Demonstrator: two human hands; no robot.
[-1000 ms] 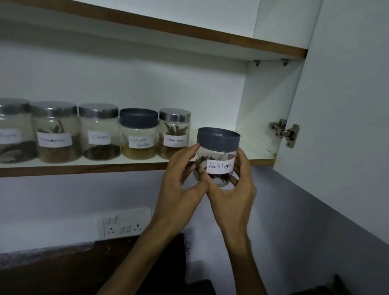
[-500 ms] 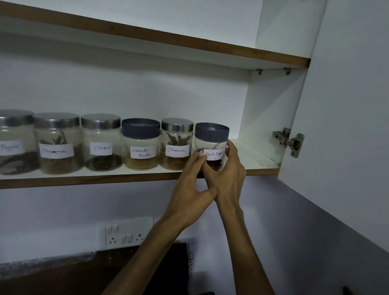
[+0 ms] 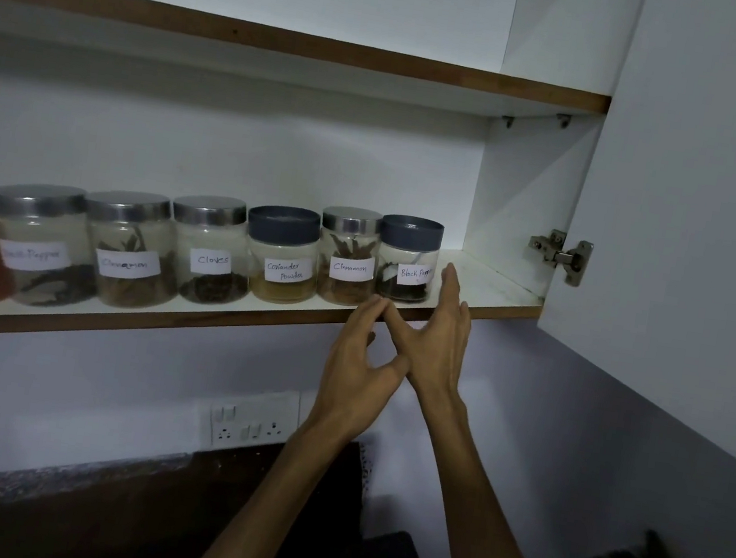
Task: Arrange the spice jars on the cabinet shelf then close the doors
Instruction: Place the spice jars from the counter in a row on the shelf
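Black Pepper jar (image 3: pixel 408 260) sits upright on the shelf (image 3: pixel 218 321), rightmost in the row, touching the Cinnamon jar (image 3: pixel 347 256). Both grips hold nothing — left hand (image 3: pixel 356 367) has fingers loosely extended below the shelf edge, right hand (image 3: pixel 436 335) is flat, fingertips up just beside the jar, not touching. Thumbs cross. Right door (image 3: pixel 704 231) stands open — hinge (image 3: pixel 561 256) exposed.

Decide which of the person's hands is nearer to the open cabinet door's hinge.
Right. The right hand is raised at the shelf's front edge beside the Black Pepper jar, to the left of and below the hinge. The left hand sits lower and farther left.
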